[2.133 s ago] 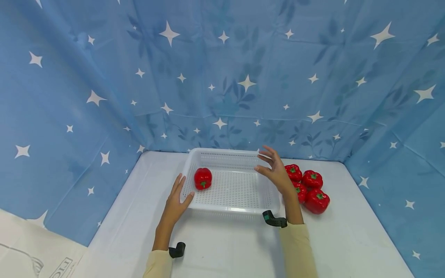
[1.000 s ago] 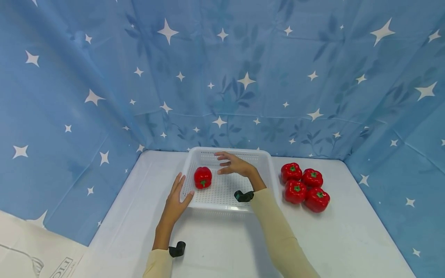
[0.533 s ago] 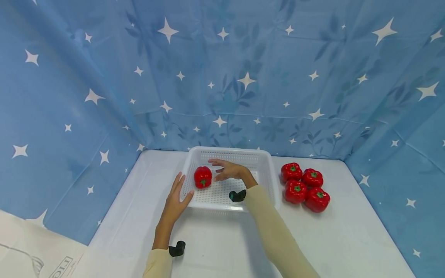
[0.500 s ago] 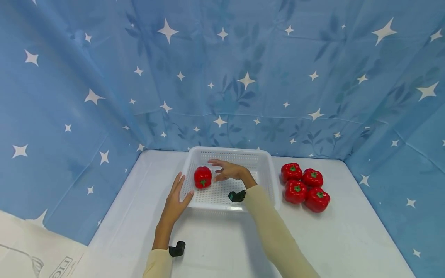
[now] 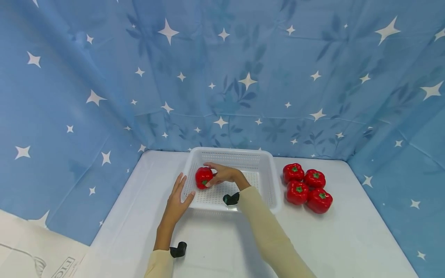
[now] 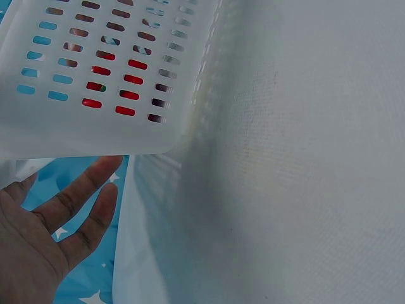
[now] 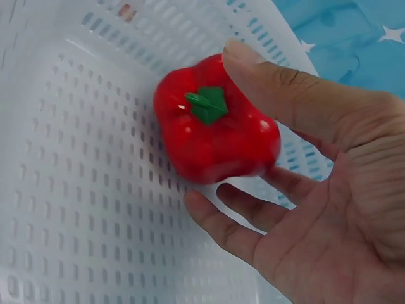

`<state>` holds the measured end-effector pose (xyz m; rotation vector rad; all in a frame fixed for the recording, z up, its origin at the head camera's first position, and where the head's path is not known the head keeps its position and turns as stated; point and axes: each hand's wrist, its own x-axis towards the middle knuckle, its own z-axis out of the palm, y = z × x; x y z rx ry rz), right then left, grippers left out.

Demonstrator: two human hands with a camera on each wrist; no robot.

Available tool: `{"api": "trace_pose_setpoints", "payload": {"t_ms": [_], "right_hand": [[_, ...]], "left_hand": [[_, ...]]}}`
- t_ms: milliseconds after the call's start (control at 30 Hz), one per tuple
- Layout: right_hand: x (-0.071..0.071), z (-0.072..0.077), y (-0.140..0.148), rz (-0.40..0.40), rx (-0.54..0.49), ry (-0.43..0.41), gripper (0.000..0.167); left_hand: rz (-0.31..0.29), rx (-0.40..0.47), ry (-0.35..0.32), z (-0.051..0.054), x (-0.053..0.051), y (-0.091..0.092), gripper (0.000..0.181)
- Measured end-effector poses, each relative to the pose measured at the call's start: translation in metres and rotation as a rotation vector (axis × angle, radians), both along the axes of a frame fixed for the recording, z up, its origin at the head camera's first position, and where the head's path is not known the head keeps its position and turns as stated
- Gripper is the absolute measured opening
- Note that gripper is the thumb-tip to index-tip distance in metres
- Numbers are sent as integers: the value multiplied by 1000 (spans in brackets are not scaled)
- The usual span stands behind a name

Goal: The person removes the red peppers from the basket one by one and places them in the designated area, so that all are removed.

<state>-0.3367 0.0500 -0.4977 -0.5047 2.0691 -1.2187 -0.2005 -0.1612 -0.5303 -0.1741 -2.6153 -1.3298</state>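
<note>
A red bell pepper (image 5: 203,177) with a green stem sits at the left end of the white perforated basket (image 5: 229,208). My right hand (image 5: 224,174) reaches into the basket and grips this pepper, thumb on the near side and index finger on the far side. In the right wrist view the thumb lies over the red pepper (image 7: 209,139), with other fingers partly hidden beneath it. My left hand (image 5: 174,206) is at the basket's left edge with spread, fairly straight fingers. The left wrist view shows that hand (image 6: 57,234) by the basket rim, holding nothing.
Several more red bell peppers (image 5: 297,192) stand in a cluster on the white table (image 5: 222,247), right of the basket. A blue curtain (image 5: 222,77) with white stars surrounds the table's back and sides. A printed pale cloth (image 5: 34,247) lies at lower left.
My right hand has moved left from near the basket's right side, down to the pepper inside, and its fingers have closed round it. The left hand has stayed in place.
</note>
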Motion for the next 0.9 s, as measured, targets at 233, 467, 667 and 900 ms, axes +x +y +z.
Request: {"api": "trace_pose_setpoints", "payload": {"t_ms": [233,467,667,900], "right_hand": [[1,-2,-8,-26,4,-16,91],[0,-7,-13,-59,41,20,85],[0,-11,-17,-78,54,41,83],[-3,-11,-22,-107,51,51,77]], "left_hand": [[1,-10,-10,0,1,0,69],[-1,-8,-8,-1,1,0,69],[-1,-10,-19,-3,2,1,70],[5,-14,-1,-1,1,0,70]]}}
